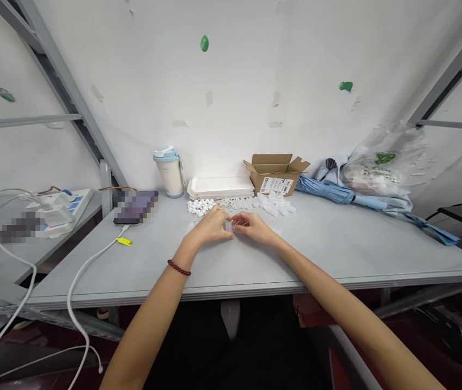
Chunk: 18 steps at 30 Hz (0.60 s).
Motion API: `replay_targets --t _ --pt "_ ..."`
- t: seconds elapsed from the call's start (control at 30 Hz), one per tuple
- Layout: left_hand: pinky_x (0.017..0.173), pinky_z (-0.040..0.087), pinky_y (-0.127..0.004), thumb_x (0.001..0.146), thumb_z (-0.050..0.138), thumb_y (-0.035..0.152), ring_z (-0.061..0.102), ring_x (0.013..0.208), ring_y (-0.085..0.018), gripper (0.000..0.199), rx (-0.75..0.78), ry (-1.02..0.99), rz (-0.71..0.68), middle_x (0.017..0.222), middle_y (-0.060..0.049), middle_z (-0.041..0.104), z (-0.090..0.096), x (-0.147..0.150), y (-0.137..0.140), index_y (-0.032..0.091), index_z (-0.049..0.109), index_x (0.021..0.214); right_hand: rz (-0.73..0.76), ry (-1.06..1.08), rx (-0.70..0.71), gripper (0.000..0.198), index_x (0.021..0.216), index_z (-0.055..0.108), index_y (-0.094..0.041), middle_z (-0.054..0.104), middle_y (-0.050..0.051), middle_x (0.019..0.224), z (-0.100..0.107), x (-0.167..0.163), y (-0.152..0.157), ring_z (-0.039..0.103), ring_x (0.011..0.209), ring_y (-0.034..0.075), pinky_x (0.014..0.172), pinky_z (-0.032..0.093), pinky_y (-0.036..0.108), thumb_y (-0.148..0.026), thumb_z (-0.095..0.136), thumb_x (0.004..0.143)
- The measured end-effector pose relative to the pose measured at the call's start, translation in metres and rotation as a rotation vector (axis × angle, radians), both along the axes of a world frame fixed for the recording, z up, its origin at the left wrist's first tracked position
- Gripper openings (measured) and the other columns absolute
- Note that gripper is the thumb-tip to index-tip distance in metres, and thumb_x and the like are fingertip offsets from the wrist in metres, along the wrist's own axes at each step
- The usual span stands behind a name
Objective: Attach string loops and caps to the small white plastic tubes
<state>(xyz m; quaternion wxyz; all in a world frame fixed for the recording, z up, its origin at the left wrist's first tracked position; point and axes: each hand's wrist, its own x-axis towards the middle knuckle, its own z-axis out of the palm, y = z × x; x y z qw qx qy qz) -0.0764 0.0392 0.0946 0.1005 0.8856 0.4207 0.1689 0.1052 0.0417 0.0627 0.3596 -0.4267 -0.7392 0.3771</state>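
Observation:
My left hand [213, 223] and my right hand [253, 226] meet low over the middle of the table. Between their fingertips is a small translucent whitish piece [228, 225], its kind too small to make out. Both hands have their fingers closed on it, the left from one side and the right from the other. Just beyond them lie a heap of small white caps or similar pieces [200, 207], a pile of tiny off-white parts [228, 203], and several translucent white pieces [274, 206]. Partly hidden by my left hand, something clear lies flat on the tabletop.
On the grey table [133, 271], a tumbler [169, 173], stacked white trays or boxes [220, 187] and an open cardboard box [275, 176] stand at the back. A charging phone [136, 207] lies left. A folded blue umbrella [328, 190] and plastic bag [385, 162] lie right.

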Motion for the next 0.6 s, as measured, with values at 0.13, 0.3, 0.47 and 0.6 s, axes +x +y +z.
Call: replay_targets --t 0.13,0.3,0.47,0.6 --pt "0.079 0.045 -0.034 0.067 0.063 0.040 0.049 0.101 -0.029 0.042 -0.051 0.041 0.008 0.090 -0.009 0.065 0.002 -0.002 0.000 0.014 0.065 0.100 0.005 -0.043 0.010 0.025 0.093 0.065 -0.014 0.067 0.006 0.092 0.000 -0.001 0.000 0.060 0.078 0.015 0.072 0.047 0.029 -0.021 0.063 0.069" --pt "0.081 0.044 -0.032 0.064 0.065 0.043 0.049 0.106 -0.029 0.048 -0.074 0.057 0.040 0.096 -0.010 0.065 0.001 -0.003 0.001 0.014 0.064 0.102 0.019 -0.064 0.003 0.028 0.096 0.065 -0.013 0.068 0.007 0.094 0.001 -0.001 -0.001 0.061 0.079 0.016 0.074 0.047 0.030 -0.019 0.062 0.069" --pt "0.086 0.044 -0.031 0.063 0.066 0.046 0.047 0.111 -0.028 0.055 -0.111 0.031 0.063 0.105 -0.010 0.063 0.002 -0.009 0.002 0.013 0.062 0.106 0.023 -0.045 -0.006 0.031 0.096 0.065 -0.012 0.067 0.008 0.095 0.002 -0.002 -0.002 0.061 0.078 0.016 0.074 0.048 0.031 -0.021 0.066 0.067" --pt "0.087 0.044 -0.031 0.062 0.067 0.045 0.047 0.112 -0.028 0.054 -0.131 0.028 0.050 0.106 -0.010 0.064 0.005 -0.011 0.001 0.014 0.062 0.106 0.041 -0.032 -0.014 0.032 0.096 0.065 -0.013 0.067 0.007 0.095 0.001 -0.003 -0.002 0.061 0.078 0.016 0.074 0.049 0.032 -0.022 0.068 0.066"
